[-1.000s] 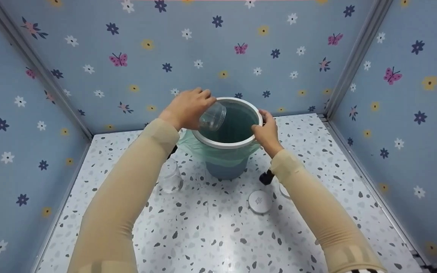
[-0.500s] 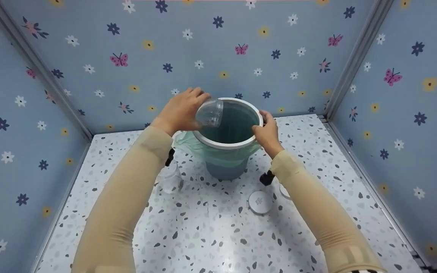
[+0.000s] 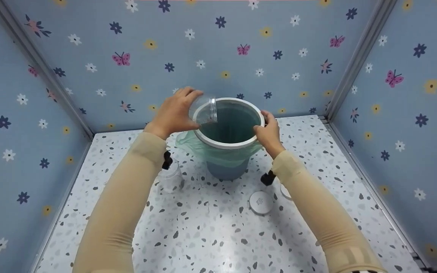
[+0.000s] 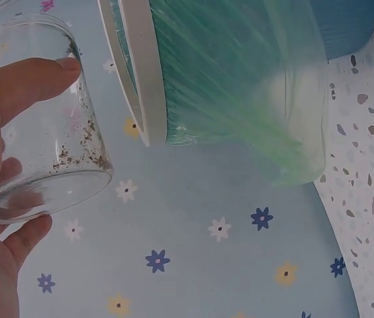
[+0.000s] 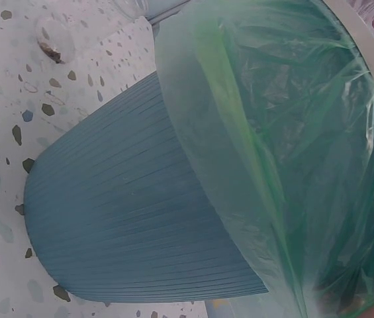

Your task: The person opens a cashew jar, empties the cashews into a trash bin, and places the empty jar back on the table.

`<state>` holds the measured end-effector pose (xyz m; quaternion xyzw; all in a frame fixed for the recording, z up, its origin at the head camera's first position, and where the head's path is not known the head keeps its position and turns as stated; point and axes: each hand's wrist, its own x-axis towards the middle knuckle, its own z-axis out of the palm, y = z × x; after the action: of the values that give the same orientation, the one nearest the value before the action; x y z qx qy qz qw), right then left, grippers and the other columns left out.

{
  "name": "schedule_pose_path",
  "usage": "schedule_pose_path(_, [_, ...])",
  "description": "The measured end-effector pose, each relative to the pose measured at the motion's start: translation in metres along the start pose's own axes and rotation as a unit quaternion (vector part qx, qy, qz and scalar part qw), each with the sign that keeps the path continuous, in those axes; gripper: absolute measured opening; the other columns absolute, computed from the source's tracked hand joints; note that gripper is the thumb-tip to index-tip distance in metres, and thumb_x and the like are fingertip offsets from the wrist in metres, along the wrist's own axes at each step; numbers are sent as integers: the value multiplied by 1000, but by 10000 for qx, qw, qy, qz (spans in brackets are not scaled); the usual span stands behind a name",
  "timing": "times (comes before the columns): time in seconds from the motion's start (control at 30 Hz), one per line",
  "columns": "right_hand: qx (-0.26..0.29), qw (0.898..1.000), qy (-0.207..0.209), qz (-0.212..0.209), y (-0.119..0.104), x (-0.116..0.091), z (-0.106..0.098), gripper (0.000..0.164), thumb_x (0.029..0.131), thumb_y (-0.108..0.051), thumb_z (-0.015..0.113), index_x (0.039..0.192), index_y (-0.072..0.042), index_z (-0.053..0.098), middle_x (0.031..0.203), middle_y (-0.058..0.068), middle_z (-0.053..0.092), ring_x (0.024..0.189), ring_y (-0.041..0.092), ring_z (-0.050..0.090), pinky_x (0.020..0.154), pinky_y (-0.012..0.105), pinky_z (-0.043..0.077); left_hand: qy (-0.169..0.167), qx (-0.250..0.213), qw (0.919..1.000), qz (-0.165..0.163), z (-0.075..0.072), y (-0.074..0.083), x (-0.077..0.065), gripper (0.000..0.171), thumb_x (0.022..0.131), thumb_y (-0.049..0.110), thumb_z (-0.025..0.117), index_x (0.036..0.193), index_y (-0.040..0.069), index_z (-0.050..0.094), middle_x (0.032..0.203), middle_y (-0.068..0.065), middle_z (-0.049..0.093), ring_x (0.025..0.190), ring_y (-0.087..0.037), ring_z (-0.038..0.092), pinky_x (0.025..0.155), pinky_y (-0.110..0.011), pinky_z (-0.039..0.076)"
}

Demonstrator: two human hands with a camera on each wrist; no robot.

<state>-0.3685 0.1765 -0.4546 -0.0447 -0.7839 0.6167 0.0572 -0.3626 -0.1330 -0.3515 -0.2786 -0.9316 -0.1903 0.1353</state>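
Note:
My left hand (image 3: 175, 112) holds a clear jar (image 3: 203, 112) by its side, thumb and fingers around it. The jar lies nearly sideways at the left rim of a blue ribbed bin (image 3: 226, 170), its mouth facing the bin's opening. Brown specks cling to the jar's inner wall (image 4: 87, 142) in the left wrist view. My right hand (image 3: 268, 132) grips the bin's white rim ring (image 3: 228, 145) on the right, thumb over the inner side. A green bag (image 3: 222, 156) lines the bin and hangs over its outside. The bin's bottom inside is too dark to make out.
Another clear jar (image 3: 171, 180) stands on the speckled white surface (image 3: 203, 235), left of the bin. A round white lid (image 3: 260, 202) lies at the front right, with a second lid (image 3: 285, 191) partly behind my right forearm. Flower-patterned panels (image 3: 211, 45) enclose the space.
My left hand has drawn the jar a little left, turning it from tipped toward the bin's inside to nearly sideways. My right hand has stayed on the rim.

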Motion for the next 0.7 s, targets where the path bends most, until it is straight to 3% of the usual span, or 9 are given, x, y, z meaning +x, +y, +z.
schedule_pose_path(0.3, [-39,9998,4,-211,2,1,-1,70,98,2,56,166,-8,40,163,21,51,149,36,53,120,52,50,116,-442,9986,-273,6,-7,-9,95,79,24,97,161,12,50,156,-16,55,141,-36,57,116,-54,53])
schedule_pose_path(0.7, [11,10000,-28,-85,1,2,-1,70,99,0,57,167,-10,39,167,18,48,152,35,51,123,52,47,454,-1072,9918,-522,15,-6,-24,96,77,24,99,159,10,52,153,-15,55,140,-38,57,119,-55,50])
